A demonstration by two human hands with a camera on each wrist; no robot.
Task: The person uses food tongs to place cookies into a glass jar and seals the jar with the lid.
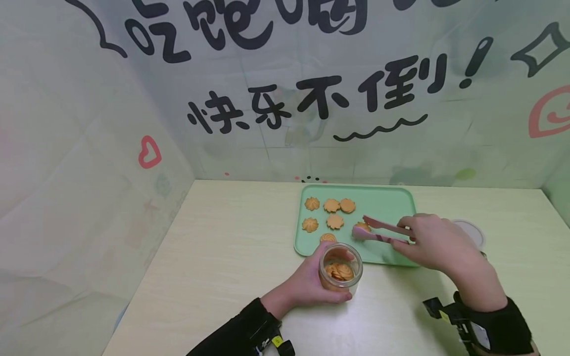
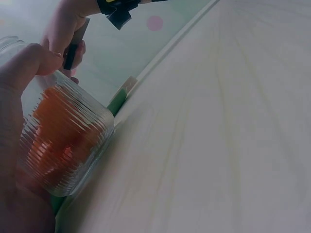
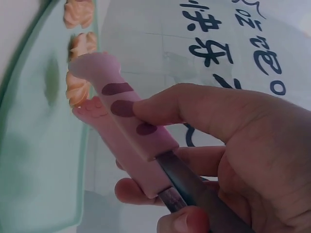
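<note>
My left hand (image 1: 305,282) grips a glass jar (image 1: 351,286) by its side, the open mouth facing up in the head view. Several cookies (image 1: 339,271) lie inside it. In the left wrist view the jar (image 2: 73,126) has ribbed walls with orange-brown cookies showing through. My right hand (image 1: 438,243) holds pink tongs (image 1: 371,235) with paw-shaped tips. Those tips stand around a cookie (image 1: 363,226) on the green tray (image 1: 385,202); whether they touch it, I cannot tell. In the right wrist view, thumb and fingers pinch the tongs (image 3: 129,109) above their metal part.
Several more cookies (image 1: 335,221) lie on the tray's left half, some flower-shaped. A pale round lid (image 1: 471,233) is partly hidden behind the right hand. The pale wooden table (image 1: 213,257) meets a printed cloth backdrop (image 1: 267,158) behind the tray.
</note>
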